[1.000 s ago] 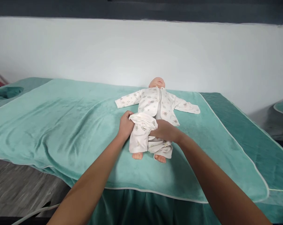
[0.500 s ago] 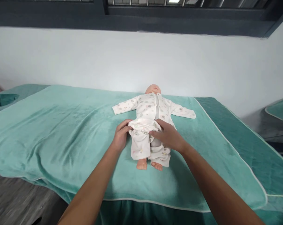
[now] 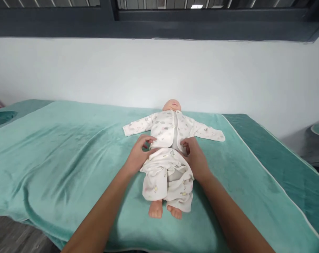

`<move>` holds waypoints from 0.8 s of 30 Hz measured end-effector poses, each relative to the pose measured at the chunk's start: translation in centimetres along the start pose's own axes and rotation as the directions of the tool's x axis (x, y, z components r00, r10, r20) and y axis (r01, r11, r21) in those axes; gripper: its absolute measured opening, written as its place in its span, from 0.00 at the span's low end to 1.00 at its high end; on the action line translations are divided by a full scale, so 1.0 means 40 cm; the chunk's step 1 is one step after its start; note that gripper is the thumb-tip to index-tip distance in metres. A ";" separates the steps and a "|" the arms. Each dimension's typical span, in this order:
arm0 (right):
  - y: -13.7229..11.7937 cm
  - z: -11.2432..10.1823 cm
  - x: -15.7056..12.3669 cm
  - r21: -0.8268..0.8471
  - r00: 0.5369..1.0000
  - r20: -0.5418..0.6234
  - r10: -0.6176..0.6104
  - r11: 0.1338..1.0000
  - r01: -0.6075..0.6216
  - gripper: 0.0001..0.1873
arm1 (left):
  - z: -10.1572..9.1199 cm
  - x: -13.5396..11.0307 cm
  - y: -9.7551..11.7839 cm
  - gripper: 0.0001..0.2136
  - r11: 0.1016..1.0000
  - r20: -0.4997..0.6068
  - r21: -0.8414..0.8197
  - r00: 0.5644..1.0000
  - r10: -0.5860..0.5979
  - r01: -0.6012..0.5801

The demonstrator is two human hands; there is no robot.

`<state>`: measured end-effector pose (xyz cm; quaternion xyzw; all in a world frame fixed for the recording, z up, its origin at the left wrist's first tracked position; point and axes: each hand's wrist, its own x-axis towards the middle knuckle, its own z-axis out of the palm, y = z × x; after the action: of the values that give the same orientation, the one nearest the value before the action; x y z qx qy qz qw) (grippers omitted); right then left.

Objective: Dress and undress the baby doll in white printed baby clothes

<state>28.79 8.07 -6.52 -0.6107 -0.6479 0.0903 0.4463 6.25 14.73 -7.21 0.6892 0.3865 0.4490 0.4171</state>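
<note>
A baby doll point(image 3: 172, 104) lies on its back with its arms spread and its bare feet toward me. It wears a white printed baby shirt point(image 3: 163, 128), whose front edges part slightly above the hem, and matching baby pants point(image 3: 155, 182), bunched around the legs. At the hem's left side, my left hand point(image 3: 139, 153) has its thumb and fingers apart, the fingertips by the cloth. Opposite it, my right hand point(image 3: 196, 156) is at the shirt's right edge, fingers bent and thumb apart from them. Whether its fingertips pinch any cloth is hard to make out.
A light green blanket point(image 3: 69, 147) with some creases covers the bed under the doll. Darker green bedding point(image 3: 254, 140) shows on the right. A white wall point(image 3: 96, 70) stands right behind the bed, below a dark window frame point(image 3: 201, 26).
Both hands have let go of the pants' waistband and moved up to the shirt hem. The waistband now lies lower, just below the hem. The view has shifted slightly.
</note>
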 end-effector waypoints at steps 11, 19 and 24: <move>-0.049 0.000 0.056 -0.375 0.960 0.232 -0.157 0.896 0.238 0.15 | 0.079 0.079 0.065 0.07 0.559 0.229 0.732 0.913 0.338 -0.391; 0.002 -0.008 0.048 0.173 0.968 -0.206 0.145 0.979 -0.109 0.10 | 0.019 0.105 -0.054 0.14 0.995 -0.564 -0.098 0.824 -0.058 0.003; 0.093 -0.091 0.045 0.385 0.806 -0.397 0.439 0.877 -0.287 0.13 | -0.049 0.107 -0.121 0.17 0.987 -0.632 -0.137 0.760 -0.149 0.080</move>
<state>34.20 8.96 -6.02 -0.6507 -0.3665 0.1228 0.6536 4.91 20.77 -9.90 0.4476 0.5235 0.6498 0.3216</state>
